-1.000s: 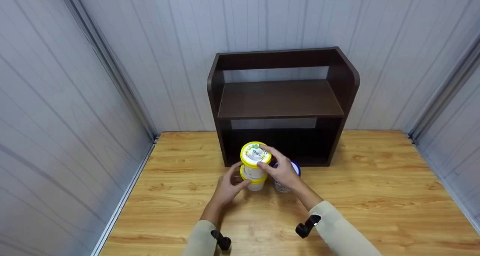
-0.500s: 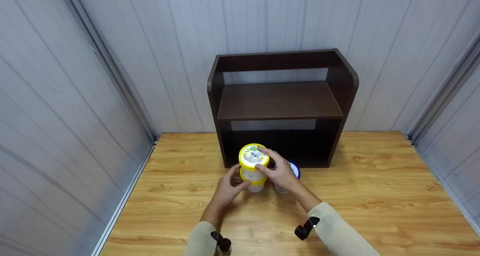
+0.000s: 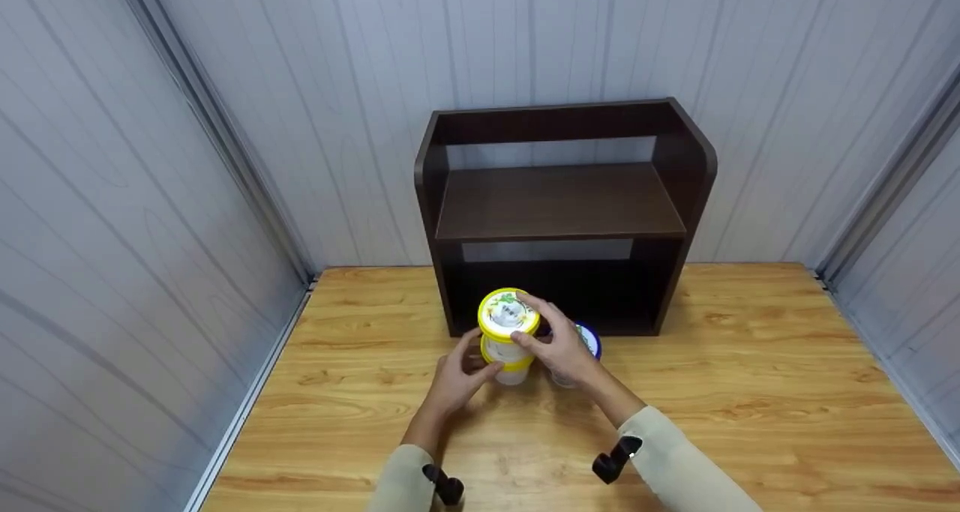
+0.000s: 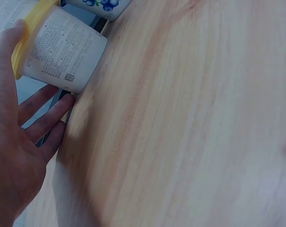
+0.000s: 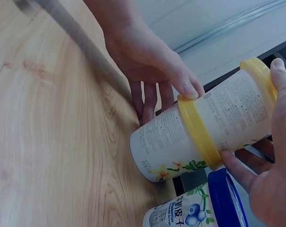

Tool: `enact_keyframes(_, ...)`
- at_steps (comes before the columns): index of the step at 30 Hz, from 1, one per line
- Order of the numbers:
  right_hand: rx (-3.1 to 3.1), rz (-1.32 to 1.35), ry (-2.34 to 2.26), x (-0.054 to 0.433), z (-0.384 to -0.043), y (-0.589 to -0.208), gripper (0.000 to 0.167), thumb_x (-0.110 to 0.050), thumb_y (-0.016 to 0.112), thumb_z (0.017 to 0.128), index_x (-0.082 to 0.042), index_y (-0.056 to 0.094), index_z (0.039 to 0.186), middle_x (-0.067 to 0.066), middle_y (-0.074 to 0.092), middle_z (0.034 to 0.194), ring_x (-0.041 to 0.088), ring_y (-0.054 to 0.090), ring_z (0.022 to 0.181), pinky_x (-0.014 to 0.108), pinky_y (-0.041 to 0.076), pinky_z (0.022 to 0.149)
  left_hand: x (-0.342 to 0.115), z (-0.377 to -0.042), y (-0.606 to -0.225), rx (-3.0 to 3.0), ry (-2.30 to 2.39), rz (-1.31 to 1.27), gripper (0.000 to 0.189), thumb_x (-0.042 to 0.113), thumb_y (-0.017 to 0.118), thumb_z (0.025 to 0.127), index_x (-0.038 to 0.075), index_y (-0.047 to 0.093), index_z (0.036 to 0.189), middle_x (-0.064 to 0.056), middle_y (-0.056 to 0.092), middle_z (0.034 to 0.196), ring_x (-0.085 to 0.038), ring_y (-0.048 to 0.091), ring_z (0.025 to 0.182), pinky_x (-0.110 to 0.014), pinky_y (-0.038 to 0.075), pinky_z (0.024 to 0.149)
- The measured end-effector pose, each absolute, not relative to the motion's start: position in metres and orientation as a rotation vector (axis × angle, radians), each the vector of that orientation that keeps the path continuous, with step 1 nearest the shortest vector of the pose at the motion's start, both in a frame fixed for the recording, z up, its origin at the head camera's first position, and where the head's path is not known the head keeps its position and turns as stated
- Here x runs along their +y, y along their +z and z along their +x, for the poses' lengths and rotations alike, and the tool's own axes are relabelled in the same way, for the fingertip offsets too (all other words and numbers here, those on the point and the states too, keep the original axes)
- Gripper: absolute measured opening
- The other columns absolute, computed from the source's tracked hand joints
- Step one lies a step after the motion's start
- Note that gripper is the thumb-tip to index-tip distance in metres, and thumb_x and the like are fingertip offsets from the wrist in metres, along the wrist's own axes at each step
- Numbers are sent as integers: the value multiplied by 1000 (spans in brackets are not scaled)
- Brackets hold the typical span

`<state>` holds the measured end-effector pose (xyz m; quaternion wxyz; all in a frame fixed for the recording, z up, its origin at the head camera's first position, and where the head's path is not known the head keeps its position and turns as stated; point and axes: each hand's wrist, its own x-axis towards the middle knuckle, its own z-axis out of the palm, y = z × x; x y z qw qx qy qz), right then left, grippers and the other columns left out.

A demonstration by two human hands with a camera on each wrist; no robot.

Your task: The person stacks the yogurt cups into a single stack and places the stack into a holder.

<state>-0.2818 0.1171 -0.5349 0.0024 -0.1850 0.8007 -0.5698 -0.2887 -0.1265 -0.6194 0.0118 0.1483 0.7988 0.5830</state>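
Two white tubs with yellow lids stand stacked in front of the shelf. My left hand (image 3: 454,381) holds the lower tub (image 3: 512,378), its thumb on the yellow rim and other fingers around the far side. Around the upper tub (image 5: 235,101) curls my right hand (image 3: 562,349), thumb near the top lid and a fingertip by the lower lid. The upper tub's base meets the lower lid. Printed text and yellow flowers show on their sides. Just right of the stack is a blue-lidded tub (image 5: 195,210) with blueberries printed on it, partly hidden behind my right hand in the head view.
A dark brown two-tier shelf (image 3: 562,201) stands behind the tubs against the pale panelled wall (image 3: 375,122). The tubs are close to its front edge, on a wooden table (image 3: 750,392). Side walls rise left and right of the table.
The upper tub and my right hand have shifted very slightly left over the lower tub, then held still. My left hand stays in place on the lower tub.
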Motion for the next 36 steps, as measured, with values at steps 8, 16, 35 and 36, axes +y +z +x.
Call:
enact_keyframes(8, 2563, -626, -1796, 128, -279, -530, 77, -24, 81, 106, -15, 45, 173, 16, 50, 175, 38, 57, 153, 54, 62, 114, -126, -289, -619, 2486, 1812, 454, 71, 27, 84, 104, 10, 52, 165, -27, 73, 143, -43, 78, 127, -52, 67, 108)
enact_keyframes(16, 2586, -622, -1823, 144, -278, -524, 77, -18, 81, 105, -14, 45, 173, 26, 51, 171, 49, 57, 154, 64, 61, 115, -126, -290, -620, 2475, 1810, 457, 70, 27, 82, 105, 10, 51, 166, -28, 73, 144, -43, 78, 128, -52, 67, 109)
enact_keyframes(35, 2736, -516, -1754, 192, -281, -533, 74, -18, 82, 104, -12, 49, 170, 25, 54, 170, 52, 55, 154, 74, 55, 116, -126, -288, -619, 2470, 1832, 459, 71, 26, 83, 104, 9, 52, 165, -29, 73, 143, -43, 78, 128, -51, 67, 109)
enact_keyframes(36, 2745, -515, -1744, 194, -281, -534, 75, -18, 82, 104, -12, 49, 170, 24, 54, 170, 52, 55, 154, 74, 55, 116, -126, -288, -619, 2471, 1830, 458, 71, 26, 83, 104, 9, 51, 165, -29, 73, 143, -43, 78, 128, -51, 67, 109)
